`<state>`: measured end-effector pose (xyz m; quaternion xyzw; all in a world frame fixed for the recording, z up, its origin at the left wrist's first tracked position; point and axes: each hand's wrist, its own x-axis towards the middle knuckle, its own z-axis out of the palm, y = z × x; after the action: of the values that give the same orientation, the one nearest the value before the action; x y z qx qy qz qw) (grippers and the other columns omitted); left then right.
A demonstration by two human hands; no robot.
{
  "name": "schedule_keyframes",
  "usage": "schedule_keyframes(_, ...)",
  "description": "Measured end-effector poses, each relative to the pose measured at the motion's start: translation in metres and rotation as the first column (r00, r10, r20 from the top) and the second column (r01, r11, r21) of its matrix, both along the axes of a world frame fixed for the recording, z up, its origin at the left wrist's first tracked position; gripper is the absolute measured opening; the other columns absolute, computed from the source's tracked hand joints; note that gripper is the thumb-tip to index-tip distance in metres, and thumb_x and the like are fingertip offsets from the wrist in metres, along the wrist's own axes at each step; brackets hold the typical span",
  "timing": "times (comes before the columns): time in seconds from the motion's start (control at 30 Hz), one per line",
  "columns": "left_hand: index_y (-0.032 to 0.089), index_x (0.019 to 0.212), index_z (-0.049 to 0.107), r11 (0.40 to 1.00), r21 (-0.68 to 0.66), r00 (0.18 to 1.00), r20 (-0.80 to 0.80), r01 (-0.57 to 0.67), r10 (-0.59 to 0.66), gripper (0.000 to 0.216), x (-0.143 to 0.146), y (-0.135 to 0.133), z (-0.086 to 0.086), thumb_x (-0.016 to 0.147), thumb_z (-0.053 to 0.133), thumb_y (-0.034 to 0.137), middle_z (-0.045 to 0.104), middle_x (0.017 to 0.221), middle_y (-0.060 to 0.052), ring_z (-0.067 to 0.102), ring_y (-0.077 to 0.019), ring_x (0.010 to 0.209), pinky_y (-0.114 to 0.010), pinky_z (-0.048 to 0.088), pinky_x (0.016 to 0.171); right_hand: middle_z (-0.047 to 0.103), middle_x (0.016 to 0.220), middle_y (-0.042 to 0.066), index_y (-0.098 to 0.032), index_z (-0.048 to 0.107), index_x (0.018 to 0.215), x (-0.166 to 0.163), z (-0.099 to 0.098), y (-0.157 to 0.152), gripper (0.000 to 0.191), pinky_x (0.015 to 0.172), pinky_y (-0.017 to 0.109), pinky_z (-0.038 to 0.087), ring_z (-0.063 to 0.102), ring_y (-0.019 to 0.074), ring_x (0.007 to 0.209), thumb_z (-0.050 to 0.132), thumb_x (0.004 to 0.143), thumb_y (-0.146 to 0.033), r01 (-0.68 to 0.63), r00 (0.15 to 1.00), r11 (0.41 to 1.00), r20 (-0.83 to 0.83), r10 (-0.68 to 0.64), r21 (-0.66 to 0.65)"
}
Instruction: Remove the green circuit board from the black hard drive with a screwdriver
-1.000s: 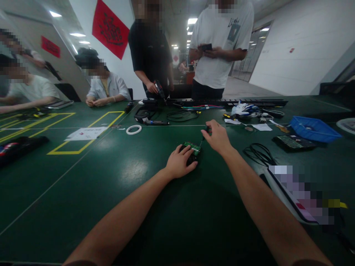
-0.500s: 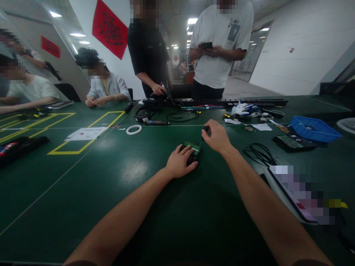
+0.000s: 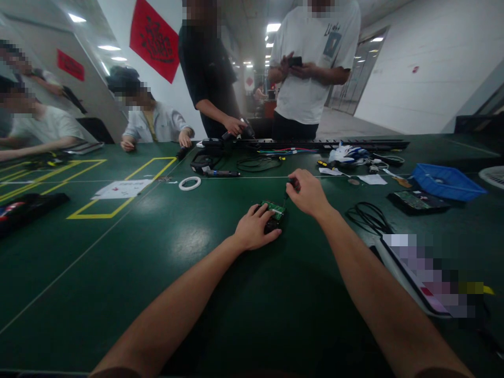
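Observation:
A small green circuit board (image 3: 277,209) sits in a black housing on the dark green table, right in front of me. Across its left side lies my left hand (image 3: 255,227), fingers spread and pressing on the board and housing. My right hand (image 3: 307,193) grips a screwdriver (image 3: 287,195) by its dark handle, fingers wrapped around it. The thin shaft points down to the board's right edge. Whether the tip sits in a screw is too small to tell.
To the right lie a coiled black cable (image 3: 368,218), another board in a black case (image 3: 418,200), a blue tray (image 3: 449,182) and a blurred tablet-like screen. A white ring (image 3: 189,183) and paper (image 3: 122,189) lie left. Several people are around the far side, one holding a power drill.
My hands stay almost in place, the right one turning slightly on the screwdriver. Across the table, one person's drill has moved right and a seated person's hand has reached toward a black object.

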<state>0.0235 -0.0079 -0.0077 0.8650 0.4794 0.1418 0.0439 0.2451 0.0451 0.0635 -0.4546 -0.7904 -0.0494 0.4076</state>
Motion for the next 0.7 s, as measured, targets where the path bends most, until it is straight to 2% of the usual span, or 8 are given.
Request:
schedule_keyframes(0.3, 0.027, 0.150, 0.045, 1.000, 0.021, 1.000, 0.003, 0.016, -0.016, 0.078, -0.0024, -0.0002, 0.0003, 0.089, 0.047, 0.075, 0.038, 0.161, -0.006, 0.030, -0.0394, 0.147, -0.055, 0.039, 0.115, 0.068, 0.091, 0.008, -0.021, 0.056, 0.101, 0.0048, -0.0028, 0.0061, 0.018, 0.071, 0.037, 0.049, 0.063, 0.0241, 0.077, 0.063, 0.089, -0.031, 0.020, 0.997, 0.995, -0.078, -0.028, -0.095)
schedule_keyframes(0.7, 0.021, 0.154, 0.042, 0.999, 0.047, 1.000, -0.017, 0.001, -0.001, 0.083, -0.0008, -0.0008, -0.0040, 0.091, 0.043, 0.074, 0.038, 0.161, -0.007, 0.029, -0.0390, 0.148, -0.052, 0.036, 0.118, 0.068, 0.098, 0.011, -0.020, 0.060, 0.103, 0.0038, -0.0034, 0.0063, 0.016, 0.078, 0.040, 0.051, 0.065, 0.0266, 0.088, 0.062, 0.091, -0.031, -0.037, 0.998, 0.999, -0.059, 0.035, -0.033)
